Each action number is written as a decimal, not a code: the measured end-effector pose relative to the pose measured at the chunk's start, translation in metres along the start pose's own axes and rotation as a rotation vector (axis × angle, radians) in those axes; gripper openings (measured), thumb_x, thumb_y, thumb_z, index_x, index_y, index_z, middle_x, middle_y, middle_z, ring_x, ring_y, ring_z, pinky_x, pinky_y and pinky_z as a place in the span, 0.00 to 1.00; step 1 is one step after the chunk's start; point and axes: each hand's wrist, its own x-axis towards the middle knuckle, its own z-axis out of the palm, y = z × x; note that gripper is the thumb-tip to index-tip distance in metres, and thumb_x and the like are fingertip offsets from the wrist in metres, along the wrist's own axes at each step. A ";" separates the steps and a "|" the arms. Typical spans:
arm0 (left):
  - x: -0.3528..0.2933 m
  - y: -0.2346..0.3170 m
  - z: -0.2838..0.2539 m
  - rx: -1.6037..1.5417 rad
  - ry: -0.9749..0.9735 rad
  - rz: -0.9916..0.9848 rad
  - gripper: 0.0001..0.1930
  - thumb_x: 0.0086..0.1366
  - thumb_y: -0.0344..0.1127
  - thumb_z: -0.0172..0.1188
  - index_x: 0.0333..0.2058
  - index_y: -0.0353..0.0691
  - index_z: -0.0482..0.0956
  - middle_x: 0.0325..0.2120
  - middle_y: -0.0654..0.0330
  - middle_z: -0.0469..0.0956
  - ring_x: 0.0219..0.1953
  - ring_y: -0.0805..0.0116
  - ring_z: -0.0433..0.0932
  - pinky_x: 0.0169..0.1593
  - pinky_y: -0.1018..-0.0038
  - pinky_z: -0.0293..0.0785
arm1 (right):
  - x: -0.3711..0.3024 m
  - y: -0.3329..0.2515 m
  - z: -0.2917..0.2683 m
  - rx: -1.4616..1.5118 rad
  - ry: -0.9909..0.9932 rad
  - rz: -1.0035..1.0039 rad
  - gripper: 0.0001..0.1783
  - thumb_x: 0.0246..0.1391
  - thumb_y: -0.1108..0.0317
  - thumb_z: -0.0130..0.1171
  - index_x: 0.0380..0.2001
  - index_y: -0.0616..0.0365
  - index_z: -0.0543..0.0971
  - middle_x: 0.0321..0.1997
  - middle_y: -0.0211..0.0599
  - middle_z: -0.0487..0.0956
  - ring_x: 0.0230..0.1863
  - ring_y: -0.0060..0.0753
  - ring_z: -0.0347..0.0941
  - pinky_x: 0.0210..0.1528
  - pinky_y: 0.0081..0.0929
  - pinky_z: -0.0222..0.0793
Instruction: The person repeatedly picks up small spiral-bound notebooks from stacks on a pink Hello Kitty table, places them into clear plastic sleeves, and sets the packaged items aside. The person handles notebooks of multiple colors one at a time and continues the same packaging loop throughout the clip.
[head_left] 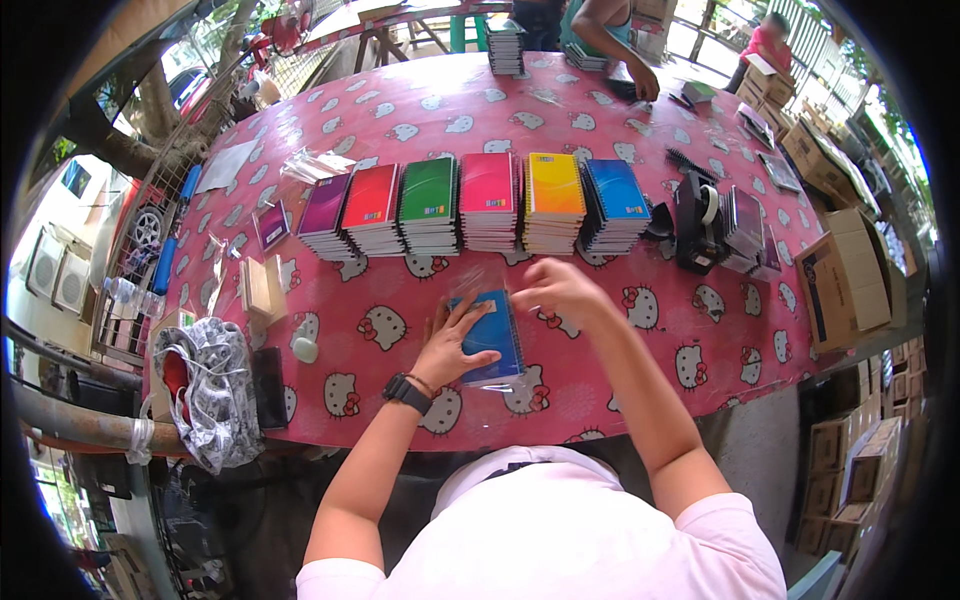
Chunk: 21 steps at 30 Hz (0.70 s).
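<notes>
A blue spiral notebook lies on the table in front of me, its coil along the right side and clear plastic around its top end. My left hand rests flat on its left part, fingers spread. Just off the notebook's upper right corner is my right hand, fingers curled together; whatever they may pinch is too small to make out. Beyond both hands stand stacks of notebooks in a row: purple, red, green, pink, yellow and blue.
A black tape dispenser stands to the right, beside more purple notebooks. At left are a wooden block, a white computer mouse and a patterned cloth bag. Cardboard boxes line the right side. Another person's hand works across the table.
</notes>
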 end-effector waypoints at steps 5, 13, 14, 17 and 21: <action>0.004 -0.004 0.001 -0.062 -0.004 0.000 0.47 0.42 0.57 0.70 0.62 0.63 0.58 0.66 0.72 0.47 0.68 0.48 0.37 0.64 0.41 0.38 | 0.019 0.020 0.077 -1.047 0.190 -0.047 0.34 0.29 0.49 0.75 0.36 0.62 0.74 0.35 0.44 0.80 0.40 0.43 0.77 0.40 0.37 0.72; -0.036 0.000 0.023 -0.880 0.430 0.030 0.34 0.59 0.30 0.49 0.64 0.35 0.50 0.64 0.53 0.51 0.66 0.63 0.49 0.64 0.72 0.50 | -0.038 0.068 0.018 -0.426 0.041 0.036 0.35 0.41 0.61 0.68 0.54 0.59 0.68 0.37 0.39 0.79 0.38 0.37 0.76 0.39 0.32 0.74; -0.051 -0.005 0.031 -0.941 0.348 0.029 0.34 0.58 0.29 0.48 0.64 0.36 0.50 0.65 0.53 0.51 0.67 0.63 0.49 0.64 0.71 0.51 | -0.043 0.082 0.024 -0.082 -0.004 0.042 0.37 0.44 0.66 0.67 0.57 0.58 0.65 0.37 0.37 0.79 0.36 0.36 0.76 0.38 0.31 0.74; -0.075 0.008 0.017 -1.206 0.216 -0.032 0.38 0.50 0.22 0.46 0.64 0.37 0.50 0.61 0.52 0.57 0.63 0.61 0.57 0.62 0.71 0.57 | -0.064 0.072 0.034 0.046 -0.089 -0.115 0.42 0.45 0.78 0.60 0.64 0.54 0.56 0.39 0.35 0.76 0.38 0.33 0.73 0.42 0.27 0.71; -0.070 0.029 -0.011 -0.224 0.413 0.155 0.42 0.44 0.21 0.64 0.60 0.38 0.56 0.48 0.59 0.66 0.51 0.65 0.68 0.57 0.70 0.65 | -0.073 0.039 0.040 -0.572 0.129 -0.673 0.45 0.39 0.76 0.66 0.62 0.55 0.58 0.46 0.35 0.72 0.43 0.27 0.69 0.50 0.23 0.66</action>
